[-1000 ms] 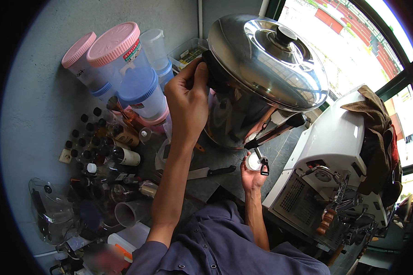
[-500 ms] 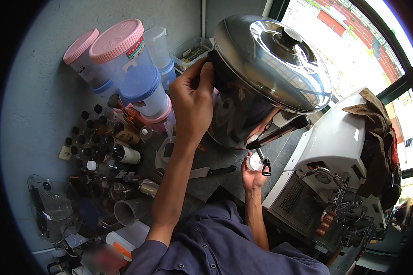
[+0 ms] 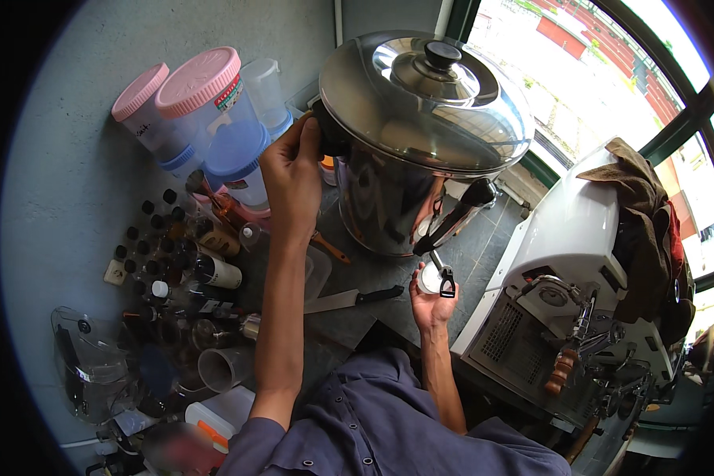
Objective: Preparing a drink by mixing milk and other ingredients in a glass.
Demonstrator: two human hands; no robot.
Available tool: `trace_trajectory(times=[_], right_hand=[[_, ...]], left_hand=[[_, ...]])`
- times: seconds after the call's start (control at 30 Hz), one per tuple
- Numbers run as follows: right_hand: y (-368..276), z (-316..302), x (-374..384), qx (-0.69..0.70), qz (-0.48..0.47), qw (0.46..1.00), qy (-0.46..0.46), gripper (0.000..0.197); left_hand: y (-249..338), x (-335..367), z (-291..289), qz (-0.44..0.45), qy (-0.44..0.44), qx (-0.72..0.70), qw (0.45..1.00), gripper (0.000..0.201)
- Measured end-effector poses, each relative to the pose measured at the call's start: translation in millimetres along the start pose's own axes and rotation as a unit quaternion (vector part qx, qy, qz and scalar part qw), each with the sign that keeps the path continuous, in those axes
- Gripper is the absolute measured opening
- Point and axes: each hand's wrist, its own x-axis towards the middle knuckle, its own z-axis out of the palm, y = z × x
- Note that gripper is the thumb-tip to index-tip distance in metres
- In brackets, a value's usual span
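Note:
A large shiny steel urn [image 3: 373, 194] stands on the dark tiled counter, its domed lid [image 3: 373, 103] on top and a black knob at the lid's centre. My left hand [image 3: 292, 170] is closed round the black side handle [image 3: 333, 136] at the urn's left. Low on the near side, a metal tap ends in a black lever [image 3: 447, 284]. My right hand [image 3: 431, 308] holds a small white cup [image 3: 429, 278] right below the tap, fingers curled around it. Another black handle [image 3: 456, 216] sticks out toward the lower right of the urn.
A knife [image 3: 349, 299] lies in front of the urn, beside an orange-handled tool [image 3: 331, 247]. Bottles [image 3: 218, 271] crowd the left, below pink-lidded tubs [image 3: 198, 79]. A white espresso machine [image 3: 567, 230] with a brown cloth [image 3: 642, 214] stands at the right, by the window.
The urn's top has swung to the left along with my left hand, uncovering more counter on its right. My right hand and the cup have shifted slightly left, still under the tap.

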Motion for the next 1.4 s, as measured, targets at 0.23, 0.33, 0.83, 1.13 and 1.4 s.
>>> trace_trajectory(times=[0.23,0.33,0.83,1.13,1.4], right_hand=[[4.2,2.6,-5.0,0.005,0.007,1.0,-0.01,0.062],[5.3,-0.5,-3.0,0.009,0.009,1.0,-0.021,0.061],[6.7,7.0,-15.4,-0.041,-0.058,0.997,-0.011,0.051],[9.7,-11.4,-53.7,-0.094,0.06,0.994,0.012,0.056],[41.6,-6.0,-165.9,-0.21,0.228,0.95,-0.042,0.055]], left_hand=[[-20.6,-28.3,12.7,0.081,0.16,-0.034,0.983,0.025],[-54.6,-115.7,32.2,0.25,0.128,0.025,0.959,0.02],[-119.3,-187.6,75.8,0.229,-0.298,0.291,0.88,0.047],[-133.3,-293.2,-14.4,0.086,-0.151,0.242,0.955,0.077],[-115.8,-380.3,-101.0,0.01,-0.168,0.254,0.952,0.102]])
